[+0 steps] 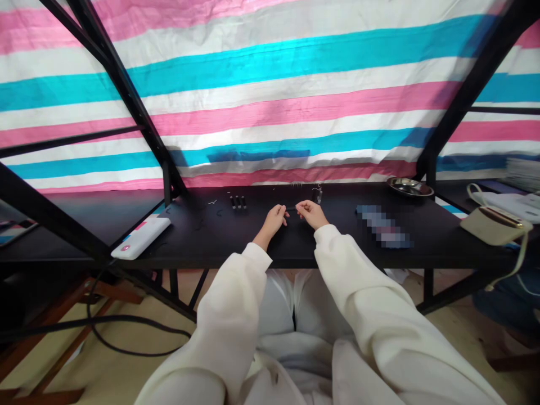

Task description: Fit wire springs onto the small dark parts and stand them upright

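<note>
My left hand (275, 218) is closed in a pinch above the black table (211, 242). Facing it, my right hand (311, 214) pinches too. A short, thin dark piece (291, 208) spans the gap between my fingertips; it blends with the black tabletop, and its exact kind does not show. Left of my hands, several small dark cylinders (238, 202) with pale ends stand in a row. More small pieces (319, 196), grey and dark, lie just behind my right hand. Thin pale scraps (212, 201) are scattered towards the back.
A white box-shaped device (142, 237) lies at the table's left. At right are a blurred-out item (383, 226), a shiny metal dish (410, 187) and a beige bag (495, 225) with a strap. Black frame bars (139, 118) slant up on both sides before a striped sheet (295, 62).
</note>
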{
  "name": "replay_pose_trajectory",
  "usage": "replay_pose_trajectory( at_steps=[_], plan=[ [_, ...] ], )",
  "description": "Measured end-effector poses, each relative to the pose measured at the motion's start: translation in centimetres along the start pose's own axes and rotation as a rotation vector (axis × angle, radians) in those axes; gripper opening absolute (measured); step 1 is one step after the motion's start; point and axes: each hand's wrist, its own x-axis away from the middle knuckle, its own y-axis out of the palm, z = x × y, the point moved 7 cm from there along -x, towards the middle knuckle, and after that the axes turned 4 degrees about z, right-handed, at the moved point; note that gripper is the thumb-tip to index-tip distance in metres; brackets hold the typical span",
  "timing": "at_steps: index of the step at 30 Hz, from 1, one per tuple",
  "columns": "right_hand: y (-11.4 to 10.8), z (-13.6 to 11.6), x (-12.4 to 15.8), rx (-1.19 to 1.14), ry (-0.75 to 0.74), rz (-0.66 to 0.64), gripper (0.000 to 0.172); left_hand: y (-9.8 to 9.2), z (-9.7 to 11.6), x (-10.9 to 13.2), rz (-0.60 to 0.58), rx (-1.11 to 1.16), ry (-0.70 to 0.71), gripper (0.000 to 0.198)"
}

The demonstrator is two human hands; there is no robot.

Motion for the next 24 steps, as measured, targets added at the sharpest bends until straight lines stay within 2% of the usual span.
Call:
replay_pose_trajectory(
  at_steps=[6, 11, 19, 21, 24],
  plan=[
    [0.0, 0.0, 0.0, 0.002, -0.010, -0.007, 0.045, 0.0, -0.7, -0.4, 0.007, -0.041, 0.024, 0.034],
    [-0.4, -0.1, -0.1, -0.021, -0.025, 0.033, 0.045, -0.8, -0.8, -0.5, 0.081, -0.036, 0.018, 0.037],
    [-1.7, -0.4, -0.3, -0.045, -0.066, 0.183, 0.040, -1.4, -0.4, -0.3, 0.141, -0.005, 0.010, 0.018],
    [-1.7, -0.3, -0.3, -0.043, -0.064, 0.175, 0.041, -1.2, -0.2, -0.1, 0.118, 0.009, -0.003, 0.012],
    [-1.1, -0.4, -0.2, -0.024, -0.047, 0.109, 0.043, -0.4, 0.3, 0.3, -0.001, 0.067, -0.023, 0.013]
  ],
)
